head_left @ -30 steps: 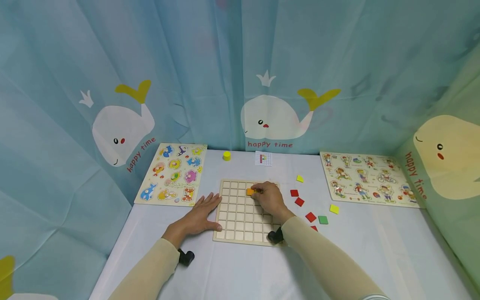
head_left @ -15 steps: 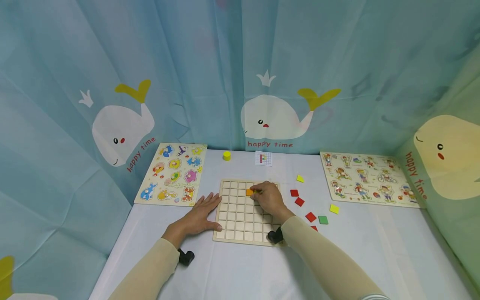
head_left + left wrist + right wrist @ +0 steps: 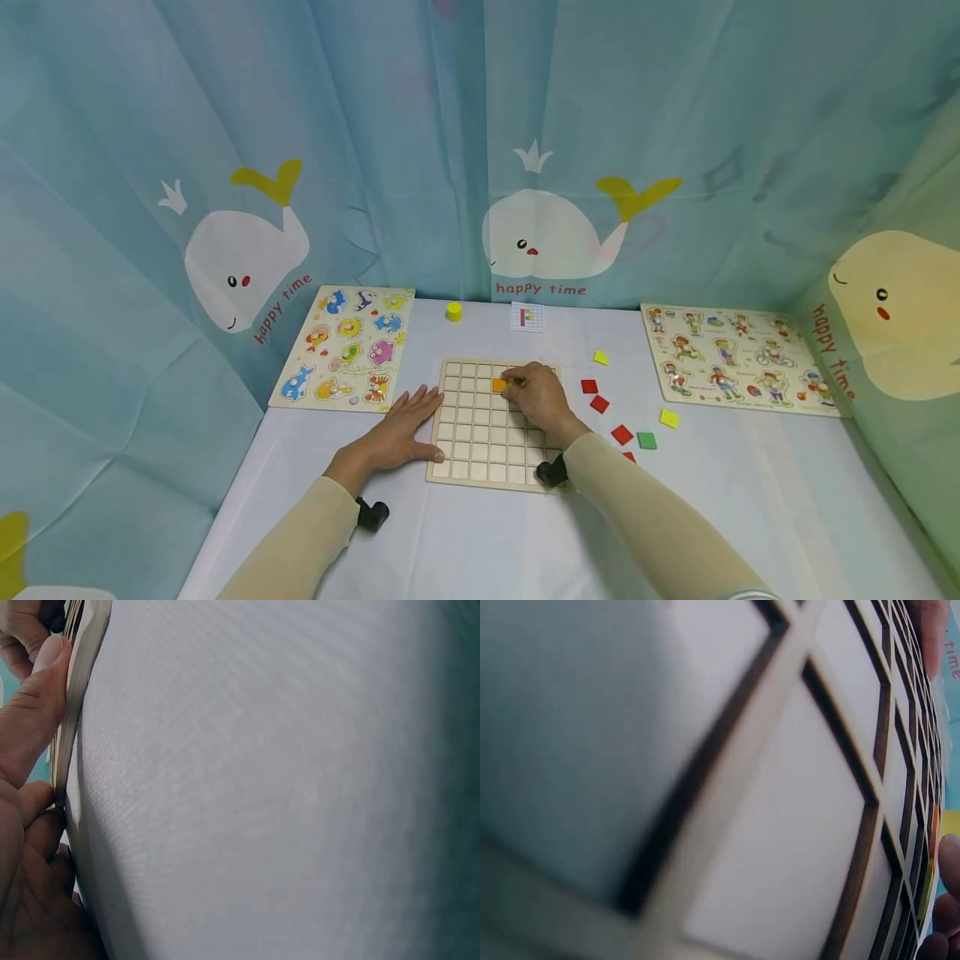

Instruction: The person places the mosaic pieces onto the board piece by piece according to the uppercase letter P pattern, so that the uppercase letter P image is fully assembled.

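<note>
A square wooden grid board (image 3: 480,434) lies in the middle of the table. My left hand (image 3: 401,429) rests at its left edge, fingers spread and thumb against the near side. An orange tile (image 3: 498,385) sits in a cell of an upper row. Just right of it, my right hand (image 3: 538,396) pinches a small yellow tile (image 3: 517,382) low over the board, mostly covered by the fingers. The right wrist view shows orange and yellow edges beside those fingertips. In the left wrist view, the left thumb (image 3: 41,697) lies along the board's rim.
Several red tiles (image 3: 622,435), a green tile (image 3: 647,441) and yellow tiles (image 3: 669,419) lie right of the board. Behind it are a yellow cylinder (image 3: 453,312) and a pattern card (image 3: 527,317). Picture puzzle boards stand at left (image 3: 347,350) and right (image 3: 738,358).
My right fingertips have shifted only slightly around the yellow tile, and more yellow shows between them. The left hand and the board have stayed put.
</note>
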`<state>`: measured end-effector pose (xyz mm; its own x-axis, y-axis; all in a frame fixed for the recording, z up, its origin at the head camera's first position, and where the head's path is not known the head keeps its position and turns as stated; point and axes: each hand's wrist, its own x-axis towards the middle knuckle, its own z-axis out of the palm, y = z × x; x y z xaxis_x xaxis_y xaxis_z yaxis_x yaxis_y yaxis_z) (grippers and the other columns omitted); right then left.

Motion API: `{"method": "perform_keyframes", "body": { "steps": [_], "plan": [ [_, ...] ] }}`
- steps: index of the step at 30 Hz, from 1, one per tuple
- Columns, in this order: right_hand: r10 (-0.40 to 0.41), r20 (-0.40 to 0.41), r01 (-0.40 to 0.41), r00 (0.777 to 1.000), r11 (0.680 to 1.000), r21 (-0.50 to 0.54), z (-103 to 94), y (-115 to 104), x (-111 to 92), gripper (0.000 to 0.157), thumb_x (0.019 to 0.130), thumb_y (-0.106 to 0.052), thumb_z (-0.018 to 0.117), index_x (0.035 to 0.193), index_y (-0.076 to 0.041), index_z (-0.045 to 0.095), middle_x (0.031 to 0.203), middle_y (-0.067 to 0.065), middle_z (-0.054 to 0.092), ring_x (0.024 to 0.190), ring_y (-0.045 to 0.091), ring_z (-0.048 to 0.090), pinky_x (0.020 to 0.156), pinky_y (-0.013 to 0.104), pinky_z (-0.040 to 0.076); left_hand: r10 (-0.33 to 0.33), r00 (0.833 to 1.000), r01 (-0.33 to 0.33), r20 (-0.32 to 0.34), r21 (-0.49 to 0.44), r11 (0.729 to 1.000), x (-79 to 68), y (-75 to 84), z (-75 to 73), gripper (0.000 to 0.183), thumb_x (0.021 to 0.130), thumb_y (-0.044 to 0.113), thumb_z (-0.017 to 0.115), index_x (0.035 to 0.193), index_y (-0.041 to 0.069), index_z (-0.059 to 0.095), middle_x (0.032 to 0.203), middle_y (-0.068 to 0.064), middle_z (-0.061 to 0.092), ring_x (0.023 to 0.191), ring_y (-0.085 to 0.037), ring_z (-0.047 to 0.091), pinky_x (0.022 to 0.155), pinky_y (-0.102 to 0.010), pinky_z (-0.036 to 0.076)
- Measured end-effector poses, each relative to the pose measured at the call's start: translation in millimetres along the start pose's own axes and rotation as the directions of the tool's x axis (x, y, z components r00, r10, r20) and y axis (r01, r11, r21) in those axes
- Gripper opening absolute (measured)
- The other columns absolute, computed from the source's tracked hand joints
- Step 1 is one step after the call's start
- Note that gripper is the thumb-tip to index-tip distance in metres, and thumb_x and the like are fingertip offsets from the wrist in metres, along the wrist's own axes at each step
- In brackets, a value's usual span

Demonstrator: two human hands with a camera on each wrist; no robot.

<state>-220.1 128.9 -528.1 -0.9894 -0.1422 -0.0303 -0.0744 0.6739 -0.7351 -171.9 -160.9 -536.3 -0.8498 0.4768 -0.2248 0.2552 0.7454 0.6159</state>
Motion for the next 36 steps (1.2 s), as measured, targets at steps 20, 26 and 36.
{"method": "perform_keyframes", "body": {
  "steps": [20,26,36],
  "plan": [
    [0.026,-0.061,-0.024,0.998,0.999,0.042,-32.4,11.6,-10.8,0.037,0.101,-0.02,0.07,0.135,-0.007,0.072,0.123,0.017,0.067,0.108,0.033,0.06,0.087,0.044,0.057,0.004,1.0,-0.004,-0.003,-0.001,1.0,0.8,-1.2,1.0,0.106,0.085,0.049,0.084,0.168,0.015,0.028,0.177,0.0,0.019,0.166,-0.023,0.007,0.137,-0.044,0.0],
    [0.016,-0.098,-0.017,0.995,1.0,-0.012,-54.4,32.6,-20.2,0.039,0.101,-0.019,0.07,0.138,-0.004,0.069,0.125,0.02,0.066,0.109,0.034,0.057,0.085,0.042,0.052,0.003,1.0,-0.003,-0.001,-0.006,1.0,0.8,-0.4,1.0,0.106,0.086,0.049,0.084,0.168,0.015,0.028,0.177,0.0,0.02,0.166,-0.023,0.007,0.137,-0.045,0.0],
    [0.148,-0.17,-0.175,0.974,0.972,-0.158,-77.6,63.3,-28.2,0.05,0.098,-0.02,0.073,0.142,0.002,0.061,0.135,0.027,0.062,0.127,0.045,0.05,0.107,0.059,0.048,-0.013,1.0,0.013,0.0,0.005,1.0,0.9,-0.8,1.2,0.105,0.086,0.05,0.084,0.169,0.017,0.028,0.177,0.002,0.019,0.166,-0.022,0.006,0.137,-0.045,0.0]
  ]
}}
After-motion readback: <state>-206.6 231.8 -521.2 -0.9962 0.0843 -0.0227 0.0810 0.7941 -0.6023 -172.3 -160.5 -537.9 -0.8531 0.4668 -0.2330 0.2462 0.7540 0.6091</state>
